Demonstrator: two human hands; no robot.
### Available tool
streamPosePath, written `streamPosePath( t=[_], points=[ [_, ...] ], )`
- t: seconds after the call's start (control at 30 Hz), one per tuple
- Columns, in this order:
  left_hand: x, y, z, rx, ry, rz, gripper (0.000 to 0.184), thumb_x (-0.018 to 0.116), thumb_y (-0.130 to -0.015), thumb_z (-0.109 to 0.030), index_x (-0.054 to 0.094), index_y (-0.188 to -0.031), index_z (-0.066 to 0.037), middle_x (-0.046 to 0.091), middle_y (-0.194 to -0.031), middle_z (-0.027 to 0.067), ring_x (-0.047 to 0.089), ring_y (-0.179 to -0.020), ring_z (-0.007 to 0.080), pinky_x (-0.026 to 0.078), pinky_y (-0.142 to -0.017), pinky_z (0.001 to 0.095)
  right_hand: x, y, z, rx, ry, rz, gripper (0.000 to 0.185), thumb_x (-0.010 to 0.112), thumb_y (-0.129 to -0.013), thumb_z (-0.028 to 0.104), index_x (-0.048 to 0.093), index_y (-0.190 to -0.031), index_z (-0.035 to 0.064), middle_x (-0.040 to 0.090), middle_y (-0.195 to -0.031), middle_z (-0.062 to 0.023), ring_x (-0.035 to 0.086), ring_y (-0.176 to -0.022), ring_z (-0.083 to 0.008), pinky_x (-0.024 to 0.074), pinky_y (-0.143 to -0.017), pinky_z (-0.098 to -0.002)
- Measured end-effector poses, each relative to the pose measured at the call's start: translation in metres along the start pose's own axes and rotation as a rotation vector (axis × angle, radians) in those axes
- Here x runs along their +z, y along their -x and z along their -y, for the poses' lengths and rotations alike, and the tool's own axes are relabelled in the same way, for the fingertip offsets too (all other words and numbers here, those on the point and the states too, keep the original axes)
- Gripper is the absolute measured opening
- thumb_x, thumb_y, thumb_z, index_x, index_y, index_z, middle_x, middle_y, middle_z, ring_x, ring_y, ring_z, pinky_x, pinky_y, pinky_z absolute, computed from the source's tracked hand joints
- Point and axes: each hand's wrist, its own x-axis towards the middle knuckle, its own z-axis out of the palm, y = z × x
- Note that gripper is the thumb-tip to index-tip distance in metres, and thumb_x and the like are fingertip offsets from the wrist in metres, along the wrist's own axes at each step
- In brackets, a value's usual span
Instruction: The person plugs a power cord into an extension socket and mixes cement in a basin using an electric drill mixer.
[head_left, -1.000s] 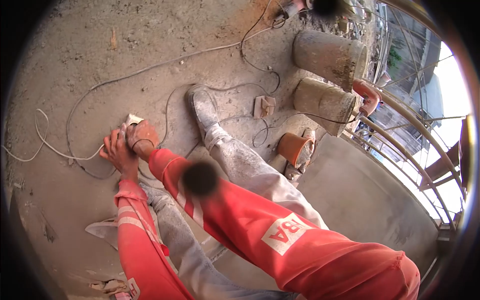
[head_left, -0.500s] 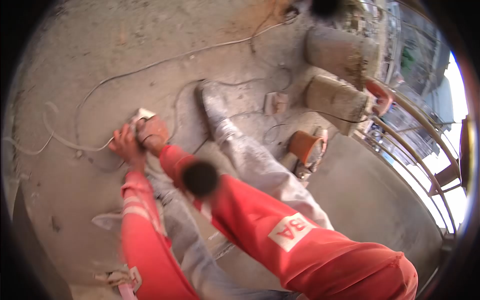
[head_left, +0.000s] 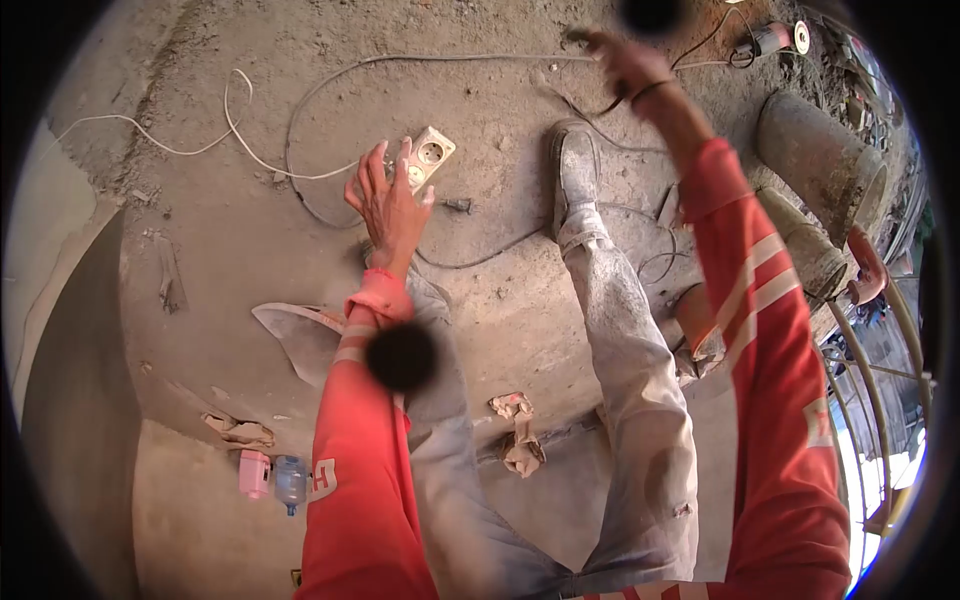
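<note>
My left hand (head_left: 392, 212) is over the near end of a white socket strip (head_left: 431, 152) on the dusty floor, its fingers spread. The fingertips partly cover the strip, and I cannot tell how firmly they touch it. A black plug (head_left: 457, 206) lies beside the strip on a dark cord. Farther forward and right, my right hand (head_left: 636, 68) is raised with its fingers closed around what looks like a dark cable (head_left: 608, 107). Something dark shows at its fingertips, too blurred to name.
An angle grinder (head_left: 772, 40) lies at the far right. Buckets (head_left: 815, 150) stand along the right side, by a metal railing (head_left: 905, 330). A white cord (head_left: 240, 135) loops across the floor on the left. A blue bottle (head_left: 291, 482) and a pink container (head_left: 254, 474) lie lower left.
Both hands were together at the socket strip. My right hand has moved away forward and right; my left hand has stayed at the strip with its fingers spreading. The view has turned and straightened.
</note>
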Motion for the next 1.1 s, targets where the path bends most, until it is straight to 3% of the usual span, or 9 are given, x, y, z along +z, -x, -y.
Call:
streamPosePath(
  t=[0.07,0.1,0.2,0.27,0.43,0.57,0.83,0.93,1.1],
  points=[
    [-0.011,0.013,0.001,-0.033,0.032,-0.01,0.06,0.083,-0.07,-0.02,0.062,-0.127,-0.016,0.055,-0.125,0.0082,0.051,-0.118,0.0289,0.033,-0.102,0.0528,-0.095,-0.078,0.029,-0.259,0.087,-0.326,0.034,0.064,-0.094,0.04,0.07,-0.096,0.0064,0.069,-0.075,-0.0015,0.057,-0.054,-0.0109,0.0441,-0.043,-0.0316],
    [-0.009,0.022,0.009,-0.079,0.063,0.018,0.059,0.082,-0.07,-0.02,0.062,-0.126,-0.016,0.056,-0.123,0.0081,0.051,-0.119,0.0295,0.034,-0.102,0.0524,-0.082,-0.034,0.08,-0.288,0.104,-0.498,0.061,0.061,-0.087,0.057,0.059,-0.129,0.0129,0.066,-0.116,-0.0134,0.059,-0.108,-0.0286,0.0408,-0.084,-0.0455],
    [-0.003,0.043,0.021,-0.264,0.103,0.083,0.049,0.081,-0.071,-0.016,0.063,-0.116,-0.012,0.059,-0.113,0.0096,0.056,-0.112,0.0315,0.043,-0.093,0.0478,-0.078,-0.001,0.082,-0.811,0.865,-0.858,0.047,0.071,-0.081,0.03,0.063,-0.119,0.0031,0.066,-0.108,-0.0222,0.061,-0.106,-0.0375,0.0488,-0.093,-0.0452],
    [0.012,0.055,0.036,-0.394,0.179,0.148,0.046,0.08,-0.071,-0.014,0.063,-0.113,-0.01,0.06,-0.112,0.01,0.058,-0.108,0.0318,0.046,-0.089,0.0462,-0.042,0.027,0.055,-0.62,1.161,-0.536,0.029,0.066,-0.092,0.036,0.071,-0.094,0.0078,0.07,-0.072,-0.0058,0.066,-0.06,-0.0156,0.0518,-0.051,-0.0353],
    [0.014,0.054,0.032,-0.506,0.172,0.238,0.058,0.081,-0.074,-0.022,0.056,-0.125,-0.012,0.058,-0.124,0.0138,0.053,-0.123,0.0359,0.046,-0.099,0.05,0.106,0.105,-0.118,-0.157,1.096,0.357,0.041,0.067,-0.089,0.038,0.063,-0.119,0.0109,0.071,-0.106,-0.0221,0.069,-0.1,-0.0405,0.0554,-0.089,-0.0468],
    [0.032,0.037,0.026,-0.532,0.166,0.414,0.08,0.081,-0.078,-0.031,0.043,-0.144,-0.008,0.044,-0.149,0.0223,0.036,-0.142,0.0403,0.036,-0.114,0.0502,0.185,0.116,-0.229,0.097,0.666,0.174,0.059,0.068,-0.088,0.042,0.045,-0.134,0.0129,0.069,-0.105,-0.0266,0.067,-0.101,-0.0442,0.0536,-0.085,-0.0509],
    [0.05,0.05,0.047,-0.324,0.396,0.235,0.069,0.084,-0.074,-0.016,0.052,-0.135,-0.007,0.057,-0.124,0.0193,0.054,-0.12,0.0381,0.046,-0.101,0.0485,0.199,0.125,-0.245,0.013,0.364,-0.643,0.039,0.076,-0.082,0.034,0.058,-0.107,0.0102,0.065,-0.098,-0.024,0.061,-0.094,-0.0466,0.0485,-0.083,-0.0511],
    [0.028,0.062,0.047,-0.382,0.41,0.258,0.072,0.084,-0.071,-0.013,0.05,-0.135,-0.006,0.056,-0.12,0.0191,0.054,-0.115,0.0386,0.045,-0.1,0.0475,0.168,0.094,-0.238,-0.154,0.416,-0.86,0.03,0.063,-0.076,0.002,0.05,-0.101,0.0128,0.054,-0.083,-0.0205,0.059,-0.083,-0.0412,0.0447,-0.072,-0.0524],
    [-0.065,0.112,0.01,-0.56,0.711,0.375,0.047,0.08,-0.08,-0.012,0.062,-0.123,-0.005,0.064,-0.112,0.0112,0.062,-0.1,0.0204,0.054,-0.084,0.0345,0.151,0.124,-0.156,-0.134,0.135,-0.297,0.037,0.054,-0.087,0.001,0.044,-0.121,0.0063,0.066,-0.082,-0.0196,0.066,-0.055,-0.0316,0.0513,-0.05,-0.0447]
  ],
)
